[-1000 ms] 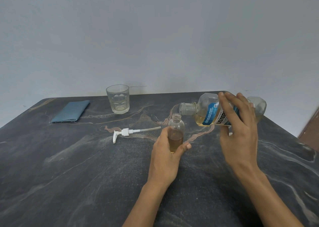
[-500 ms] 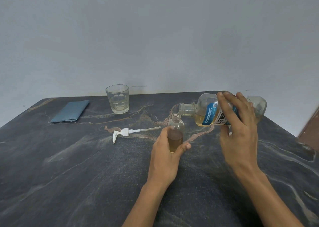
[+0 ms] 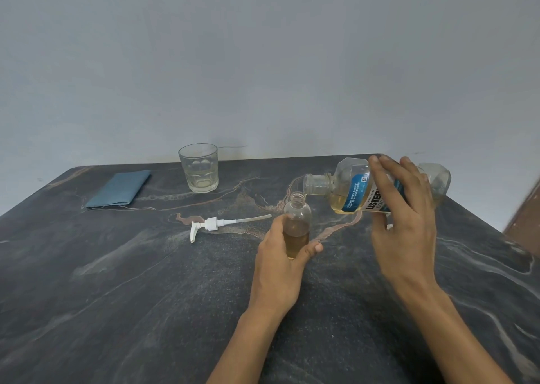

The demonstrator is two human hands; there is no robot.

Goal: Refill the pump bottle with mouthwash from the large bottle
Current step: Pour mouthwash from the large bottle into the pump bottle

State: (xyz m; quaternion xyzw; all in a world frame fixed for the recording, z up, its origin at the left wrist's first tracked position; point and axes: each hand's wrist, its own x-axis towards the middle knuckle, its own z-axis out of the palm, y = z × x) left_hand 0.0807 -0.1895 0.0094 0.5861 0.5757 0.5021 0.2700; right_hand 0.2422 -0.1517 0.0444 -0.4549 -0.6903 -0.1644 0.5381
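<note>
Pump bottle [image 3: 297, 226]: upright on the surface [image 3: 117, 296], open neck up, left hand [image 3: 280, 264] grip wrapped around it.
Large bottle [image 3: 350, 191]: long axis near horizontal, mouth pointing left above the neck, right hand [image 3: 403, 223] grip closed on it.
Nearby: pump head [image 3: 210, 225] lying left; glass [image 3: 199, 167], blue cloth [image 3: 119, 189] farther.

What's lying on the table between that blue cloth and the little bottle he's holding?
In the head view, the white pump head lies on its side between the blue cloth and the small bottle.
</note>
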